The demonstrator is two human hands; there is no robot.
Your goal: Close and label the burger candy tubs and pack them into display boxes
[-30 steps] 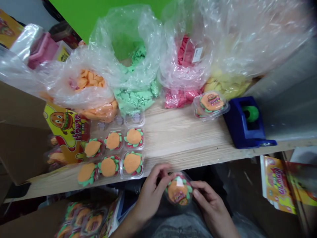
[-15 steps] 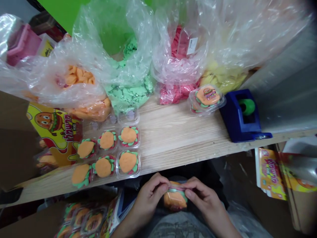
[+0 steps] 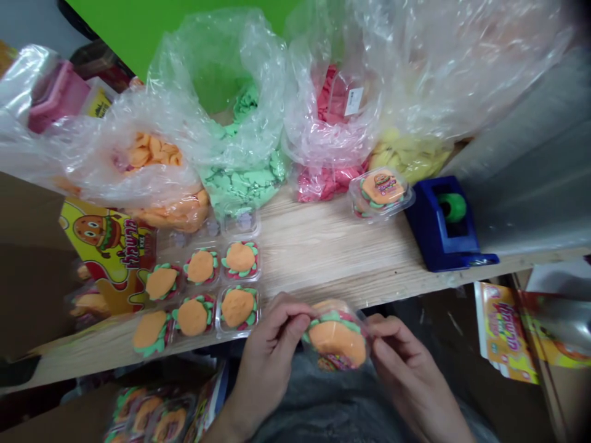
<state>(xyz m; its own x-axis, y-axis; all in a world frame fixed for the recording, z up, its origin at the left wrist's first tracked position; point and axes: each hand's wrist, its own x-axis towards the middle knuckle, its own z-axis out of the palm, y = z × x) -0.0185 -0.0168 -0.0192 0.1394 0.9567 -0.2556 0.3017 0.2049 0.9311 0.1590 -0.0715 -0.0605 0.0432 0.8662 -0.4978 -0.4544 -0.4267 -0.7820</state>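
Head view: just off the near edge of a pale wooden board (image 3: 323, 271), a person's left hand (image 3: 268, 357) and right hand (image 3: 410, 381) hold a clear plastic tub (image 3: 336, 338) of orange and green burger-shaped dough between them. Neither hand is fully closed: the fingertips pinch opposite sides of the tub, a grip that seems to leave its orange face uncovered and tilted toward the camera. On the board, six filled tubs (image 3: 201, 295) sit in two tidy rows near that edge, apparently set close together for easy reach, with an empty tub (image 3: 241, 223) just behind them. Farther right on the board, a single filled tub (image 3: 381, 194) sits just beside a blue tape dispenser (image 3: 441, 224). Along the board's far side, clear bags hold orange dough (image 3: 152, 154), green dough (image 3: 244, 181), red dough (image 3: 323, 187) and yellow dough (image 3: 406, 157), their open mouths gaping upward. More filled tubs (image 3: 148, 415) lie below the board's near edge.
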